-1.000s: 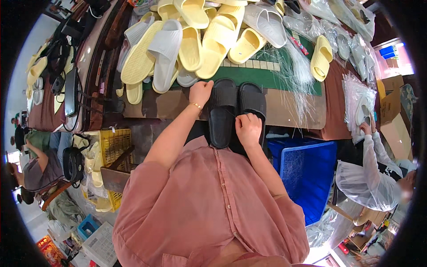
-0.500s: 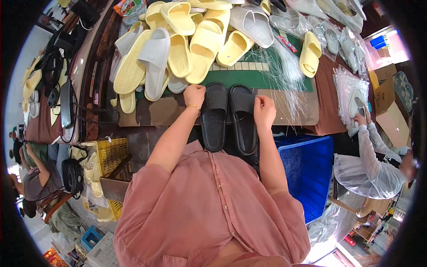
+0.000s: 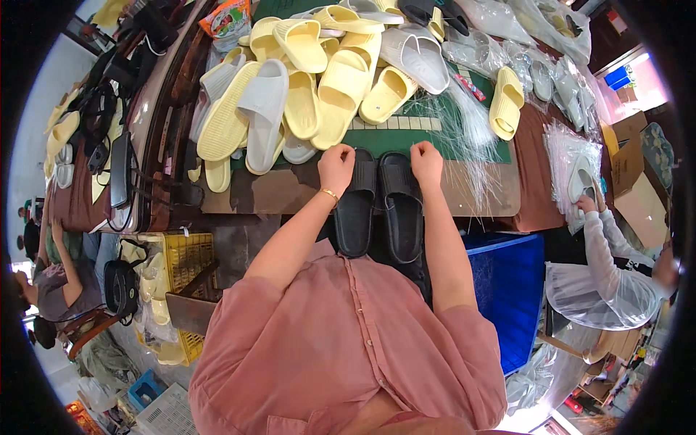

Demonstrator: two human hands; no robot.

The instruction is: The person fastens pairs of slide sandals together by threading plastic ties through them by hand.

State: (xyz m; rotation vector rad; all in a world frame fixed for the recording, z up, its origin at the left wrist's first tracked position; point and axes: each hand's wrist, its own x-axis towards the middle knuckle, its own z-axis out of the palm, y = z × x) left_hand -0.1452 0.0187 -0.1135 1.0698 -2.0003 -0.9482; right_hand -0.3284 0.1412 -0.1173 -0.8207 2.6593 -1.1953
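Note:
A pair of black slippers [image 3: 354,210] lies side by side in front of me, toes at the table's edge and heels toward my body. My left hand [image 3: 336,167] is closed in a pinch beside the toe of the left slipper. Next to the right slipper's toe, my right hand [image 3: 426,162] is pinched the same way. Whatever the fingertips hold is too thin or hidden to make out. Just beyond the right hand, a bundle of clear, thin plastic strands [image 3: 471,138] spreads over the green mat [image 3: 406,145].
Yellow slippers [image 3: 346,83] and grey slippers [image 3: 264,109] are heaped beyond my hands. A blue crate [image 3: 507,290] stands at my right, a yellow crate [image 3: 190,264] at my left. On the right, another person's hand [image 3: 587,204] touches a bagged slipper [image 3: 580,177].
Both hands have shifted toward the slippers' toes, the left one also to the right. A thin strand seen across the slippers earlier is now hard to make out.

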